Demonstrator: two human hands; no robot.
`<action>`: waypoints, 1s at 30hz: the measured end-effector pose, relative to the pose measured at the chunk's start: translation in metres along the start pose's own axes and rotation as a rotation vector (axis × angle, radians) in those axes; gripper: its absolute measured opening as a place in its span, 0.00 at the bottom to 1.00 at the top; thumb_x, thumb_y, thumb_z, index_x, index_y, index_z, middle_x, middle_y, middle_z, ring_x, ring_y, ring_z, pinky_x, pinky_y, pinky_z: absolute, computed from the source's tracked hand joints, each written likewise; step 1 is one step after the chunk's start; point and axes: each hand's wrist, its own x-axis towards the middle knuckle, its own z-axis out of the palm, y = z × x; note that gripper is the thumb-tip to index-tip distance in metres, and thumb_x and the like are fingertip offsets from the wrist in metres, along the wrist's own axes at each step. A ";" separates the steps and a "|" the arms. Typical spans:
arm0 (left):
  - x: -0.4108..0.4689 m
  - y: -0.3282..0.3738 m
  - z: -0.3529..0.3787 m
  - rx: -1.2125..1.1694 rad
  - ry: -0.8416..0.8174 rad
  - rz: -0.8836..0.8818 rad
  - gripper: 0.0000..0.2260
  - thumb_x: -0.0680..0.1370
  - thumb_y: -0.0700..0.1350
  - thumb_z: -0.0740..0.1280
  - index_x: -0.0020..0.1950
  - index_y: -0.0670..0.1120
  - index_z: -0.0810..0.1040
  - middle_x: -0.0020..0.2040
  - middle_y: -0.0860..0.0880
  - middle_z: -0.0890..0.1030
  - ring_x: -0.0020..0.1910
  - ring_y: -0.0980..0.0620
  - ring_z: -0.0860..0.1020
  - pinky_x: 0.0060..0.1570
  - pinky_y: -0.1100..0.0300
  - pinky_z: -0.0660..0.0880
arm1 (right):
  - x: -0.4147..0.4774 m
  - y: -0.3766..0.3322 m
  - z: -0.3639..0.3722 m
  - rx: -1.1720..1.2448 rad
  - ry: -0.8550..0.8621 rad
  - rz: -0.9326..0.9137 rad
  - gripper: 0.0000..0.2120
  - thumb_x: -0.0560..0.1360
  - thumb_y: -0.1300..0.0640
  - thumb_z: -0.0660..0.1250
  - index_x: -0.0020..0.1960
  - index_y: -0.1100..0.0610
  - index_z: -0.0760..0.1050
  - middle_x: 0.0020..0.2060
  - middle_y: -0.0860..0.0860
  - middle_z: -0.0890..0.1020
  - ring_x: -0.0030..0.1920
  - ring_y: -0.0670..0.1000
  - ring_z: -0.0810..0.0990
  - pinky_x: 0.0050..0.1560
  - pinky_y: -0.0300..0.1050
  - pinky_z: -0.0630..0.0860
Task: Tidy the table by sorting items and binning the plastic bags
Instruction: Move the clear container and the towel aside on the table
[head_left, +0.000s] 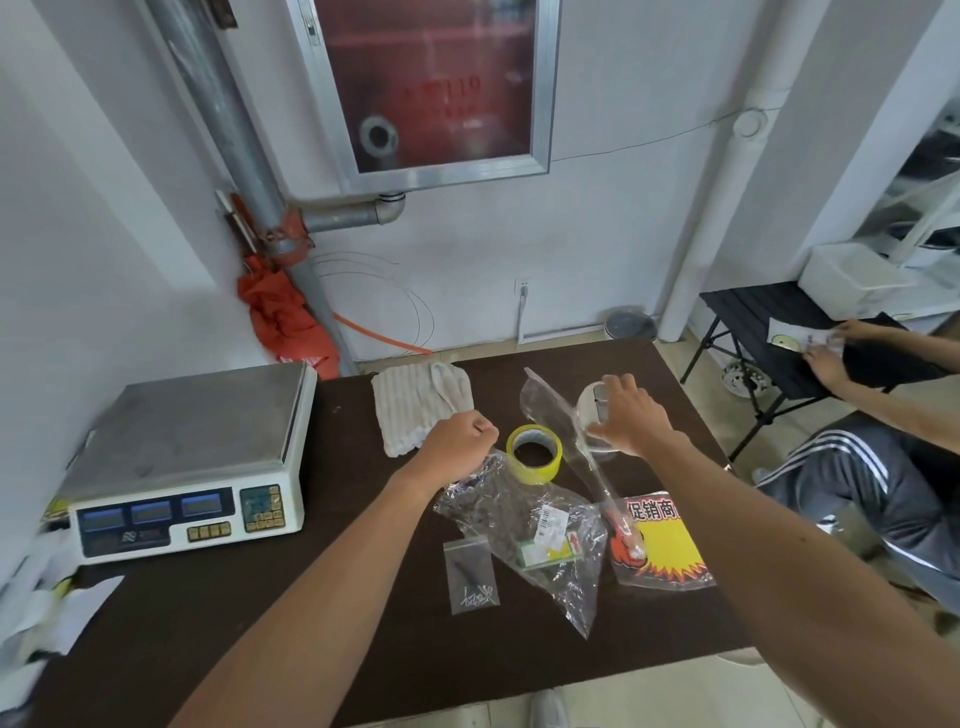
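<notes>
My left hand (460, 441) is closed in a fist on the top edge of a crumpled clear plastic bag (540, 535) with a barcode label and a green item inside. My right hand (631, 418) rests on a white tape roll (592, 410), its fingers spread over it. A long clear plastic bag (558, 415) lies between the white roll and a yellow tape roll (535, 452). A small zip bag with screws (471, 574) lies near the front. A yellow and red promo sign in plastic (662, 545) lies at the right.
A weighing scale (182, 457) stands on the left of the dark table (337, 597). A white folded cloth (421, 405) lies at the back. Another person sits at the right beside a black folding table (753, 317). White papers hang off the left edge.
</notes>
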 end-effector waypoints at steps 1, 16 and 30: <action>-0.001 -0.001 0.000 0.000 0.001 -0.005 0.13 0.81 0.51 0.60 0.61 0.49 0.79 0.56 0.52 0.81 0.57 0.51 0.79 0.59 0.52 0.76 | 0.000 -0.003 -0.002 0.005 0.014 -0.011 0.40 0.70 0.46 0.76 0.75 0.56 0.60 0.68 0.56 0.69 0.64 0.60 0.74 0.60 0.59 0.77; -0.008 -0.016 -0.014 -0.044 0.059 -0.032 0.15 0.81 0.52 0.61 0.63 0.49 0.79 0.60 0.52 0.82 0.61 0.51 0.79 0.55 0.58 0.72 | 0.005 -0.067 -0.034 0.053 0.169 -0.210 0.40 0.72 0.45 0.74 0.76 0.55 0.59 0.69 0.56 0.68 0.68 0.60 0.70 0.59 0.59 0.75; -0.031 -0.054 -0.052 -0.083 0.195 -0.082 0.17 0.83 0.50 0.60 0.70 0.47 0.74 0.65 0.47 0.79 0.63 0.47 0.78 0.60 0.54 0.74 | -0.003 -0.171 -0.020 0.057 0.150 -0.483 0.43 0.73 0.43 0.72 0.79 0.52 0.54 0.70 0.53 0.67 0.68 0.58 0.71 0.59 0.58 0.77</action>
